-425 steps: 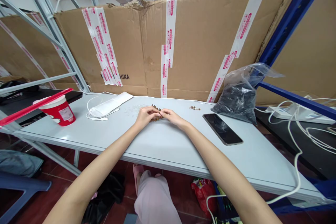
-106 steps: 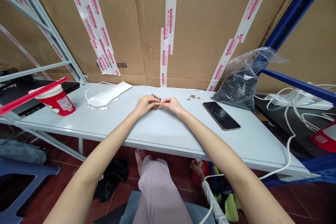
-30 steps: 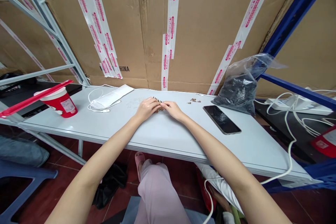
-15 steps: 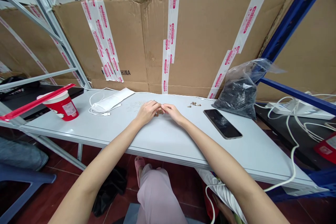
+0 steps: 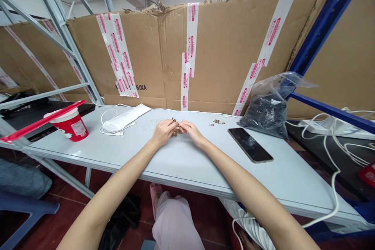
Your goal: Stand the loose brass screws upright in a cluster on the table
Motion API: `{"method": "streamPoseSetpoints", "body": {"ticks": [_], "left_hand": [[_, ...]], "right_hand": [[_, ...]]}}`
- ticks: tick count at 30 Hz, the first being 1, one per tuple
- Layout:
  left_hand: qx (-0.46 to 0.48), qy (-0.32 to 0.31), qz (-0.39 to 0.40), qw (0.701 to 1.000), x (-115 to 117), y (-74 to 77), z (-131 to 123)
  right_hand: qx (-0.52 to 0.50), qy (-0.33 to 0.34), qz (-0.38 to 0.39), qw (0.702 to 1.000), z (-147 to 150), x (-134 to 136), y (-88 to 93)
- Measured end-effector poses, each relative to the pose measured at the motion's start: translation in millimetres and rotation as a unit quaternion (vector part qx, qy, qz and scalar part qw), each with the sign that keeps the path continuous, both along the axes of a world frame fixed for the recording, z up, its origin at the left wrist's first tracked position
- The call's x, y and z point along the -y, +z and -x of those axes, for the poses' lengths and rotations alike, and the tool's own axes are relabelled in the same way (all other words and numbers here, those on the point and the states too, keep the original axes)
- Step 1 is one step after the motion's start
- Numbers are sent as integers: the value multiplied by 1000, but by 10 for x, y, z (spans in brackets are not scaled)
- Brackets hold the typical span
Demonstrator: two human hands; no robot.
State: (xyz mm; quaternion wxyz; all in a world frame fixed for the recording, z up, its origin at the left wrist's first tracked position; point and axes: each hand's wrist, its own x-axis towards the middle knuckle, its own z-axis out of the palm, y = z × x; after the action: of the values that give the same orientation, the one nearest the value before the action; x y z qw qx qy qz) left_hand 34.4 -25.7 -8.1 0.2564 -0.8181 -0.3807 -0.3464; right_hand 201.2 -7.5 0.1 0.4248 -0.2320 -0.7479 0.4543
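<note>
Pinching a small cluster of brown pieces (image 5: 176, 131) between their fingertips, the left hand (image 5: 163, 133) and right hand (image 5: 191, 133) meet low over the white table (image 5: 123, 150), apparently keeping such tiny bits steady and close to the surface. A smaller heap of similar pieces (image 5: 217, 122) lies just beyond the right hand, while a dark smartphone (image 5: 250, 145) sits off to the side, leaving the middle free. Farther back, a clear plastic bag of black items (image 5: 265, 111) slumps against a taped cardboard sheet (image 5: 222, 54).
</note>
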Motion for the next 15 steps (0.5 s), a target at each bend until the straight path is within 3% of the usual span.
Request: {"method": "streamPoseSetpoints", "body": {"ticks": [7, 15], "left_hand": [[-6, 5, -18, 1000, 3, 0, 9], [14, -30, -20, 999, -39, -55, 24]], "right_hand": [[-12, -13, -16, 1000, 17, 28, 12], [2, -24, -28, 999, 34, -44, -54]]}}
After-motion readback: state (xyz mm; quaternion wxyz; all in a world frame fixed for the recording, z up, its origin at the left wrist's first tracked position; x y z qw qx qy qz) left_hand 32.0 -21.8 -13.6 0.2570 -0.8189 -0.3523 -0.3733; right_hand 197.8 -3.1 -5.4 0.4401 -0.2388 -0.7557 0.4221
